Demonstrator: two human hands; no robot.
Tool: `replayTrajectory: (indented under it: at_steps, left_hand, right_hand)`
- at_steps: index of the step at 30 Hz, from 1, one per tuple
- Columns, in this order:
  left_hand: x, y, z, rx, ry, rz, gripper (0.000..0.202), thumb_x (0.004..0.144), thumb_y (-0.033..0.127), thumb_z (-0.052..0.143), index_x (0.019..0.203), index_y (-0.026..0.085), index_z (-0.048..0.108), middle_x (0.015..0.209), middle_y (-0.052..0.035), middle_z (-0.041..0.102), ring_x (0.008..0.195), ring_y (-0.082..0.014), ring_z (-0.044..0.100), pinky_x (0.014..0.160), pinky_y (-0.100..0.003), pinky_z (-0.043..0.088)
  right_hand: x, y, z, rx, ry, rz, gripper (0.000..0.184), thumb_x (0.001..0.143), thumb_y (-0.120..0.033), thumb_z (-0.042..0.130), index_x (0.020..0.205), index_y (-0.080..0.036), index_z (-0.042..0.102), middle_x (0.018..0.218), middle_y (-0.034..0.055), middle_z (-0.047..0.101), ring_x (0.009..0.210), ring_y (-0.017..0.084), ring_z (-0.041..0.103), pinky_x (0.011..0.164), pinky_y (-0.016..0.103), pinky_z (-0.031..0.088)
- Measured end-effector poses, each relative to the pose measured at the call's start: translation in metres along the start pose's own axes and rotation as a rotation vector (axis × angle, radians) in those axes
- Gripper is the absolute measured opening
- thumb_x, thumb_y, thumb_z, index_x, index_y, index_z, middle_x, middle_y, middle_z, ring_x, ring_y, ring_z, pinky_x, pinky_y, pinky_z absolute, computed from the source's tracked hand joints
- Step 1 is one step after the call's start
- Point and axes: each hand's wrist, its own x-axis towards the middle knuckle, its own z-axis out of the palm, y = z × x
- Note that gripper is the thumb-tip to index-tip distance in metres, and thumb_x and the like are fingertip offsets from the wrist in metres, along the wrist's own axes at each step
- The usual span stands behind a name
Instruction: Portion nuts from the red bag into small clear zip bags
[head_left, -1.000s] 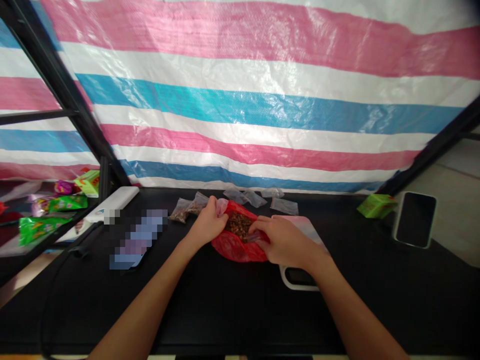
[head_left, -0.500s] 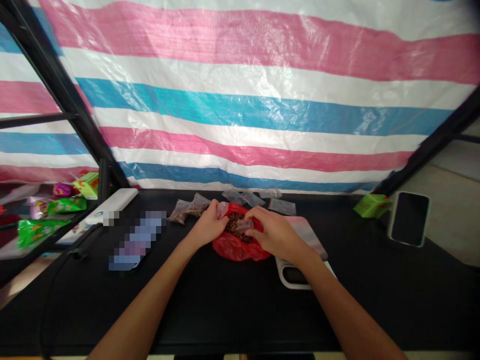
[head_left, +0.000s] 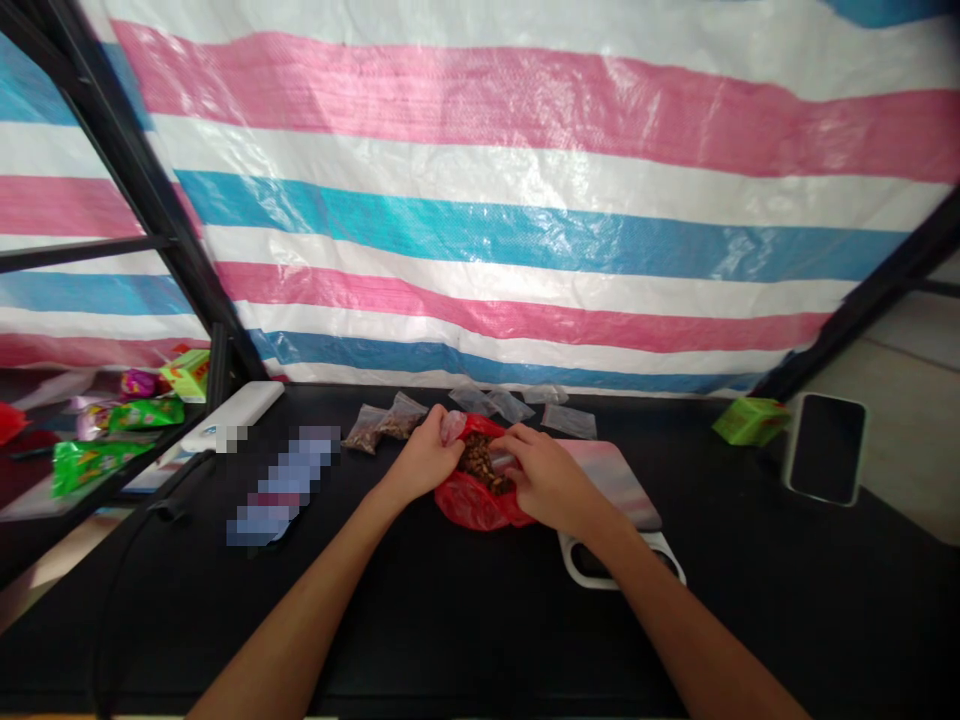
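L hand [head_left: 426, 458], R hand [head_left: 551, 480] closer; red bag [head_left: 472, 505] between, touching both.

Pink, white and blue horizontal stripes across the tarp [head_left: 480, 200], glossy in patches. Bright red on the bag [head_left: 472, 505], dark brown on the granules [head_left: 480, 462] inside. Plain black on the tabletop [head_left: 480, 620]. Vivid green on the box [head_left: 751, 421]. Soft pink fading to white on the pad [head_left: 607, 478].
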Motion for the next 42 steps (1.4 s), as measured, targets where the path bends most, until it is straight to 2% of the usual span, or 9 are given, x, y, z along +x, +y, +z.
replayTrajectory:
  at_steps: [5,13,20,28,35,42]
  left_hand:
    - [-0.001,0.000,0.001,-0.059,-0.034,0.017,0.018,0.078,0.012,0.056,0.083,0.023,0.043,0.075,0.0060,0.052,0.071,-0.0135,0.051,0.068,-0.027,0.039]
    - [-0.002,0.005,0.002,-0.202,-0.089,-0.025,0.016,0.078,0.015,0.058,0.088,0.021,0.047,0.080,0.0052,0.051,0.073,-0.0130,0.052,0.069,-0.026,0.043]
    - [-0.003,0.006,-0.001,-0.267,-0.123,-0.070,0.026,0.075,0.023,0.072,0.092,0.020,0.052,0.083,0.0048,0.056,0.076,-0.0130,0.055,0.070,-0.024,0.046]
    - [-0.003,0.002,0.001,-0.565,-0.197,-0.169,0.035,0.076,0.025,0.076,0.105,0.019,0.057,0.095,-0.0010,0.069,0.083,-0.0167,0.067,0.078,-0.029,0.055]
    - [-0.002,0.001,-0.002,-0.567,-0.210,-0.193,0.033,0.075,0.024,0.077,0.103,0.018,0.060,0.094,-0.0014,0.071,0.083,-0.0173,0.069,0.080,-0.031,0.056]
    - [-0.003,0.009,-0.008,-0.638,-0.218,-0.226,0.032,0.074,0.024,0.079,0.103,0.016,0.065,0.096,-0.0051,0.075,0.084,-0.0191,0.070,0.082,-0.032,0.054]
  right_hand:
    - [0.000,-0.006,0.004,0.067,0.006,0.019,0.038,0.088,-0.008,0.057,0.123,-0.020,0.066,0.119,0.0089,0.065,0.109,0.022,0.063,0.100,0.032,0.046]
    - [-0.002,-0.008,0.005,-0.070,0.007,0.067,0.032,0.090,-0.023,0.065,0.122,-0.020,0.065,0.119,0.0091,0.067,0.106,0.026,0.065,0.093,0.036,0.045]
    - [-0.002,-0.010,0.005,-0.070,-0.021,0.077,0.033,0.090,-0.016,0.059,0.122,-0.022,0.061,0.125,0.0073,0.066,0.104,0.024,0.066,0.087,0.033,0.045]
    - [-0.004,-0.010,0.005,-0.125,-0.041,0.131,0.038,0.087,-0.017,0.058,0.124,-0.022,0.056,0.129,0.0085,0.062,0.088,0.022,0.067,0.075,0.034,0.042]
    - [-0.002,-0.008,0.010,-0.110,-0.025,0.122,0.042,0.085,-0.016,0.058,0.127,-0.021,0.056,0.131,0.0093,0.062,0.095,0.024,0.068,0.078,0.034,0.043]
    - [-0.001,-0.012,0.010,-0.095,0.022,0.165,0.031,0.088,-0.021,0.060,0.119,-0.022,0.058,0.120,0.0079,0.066,0.098,0.025,0.067,0.081,0.034,0.044]
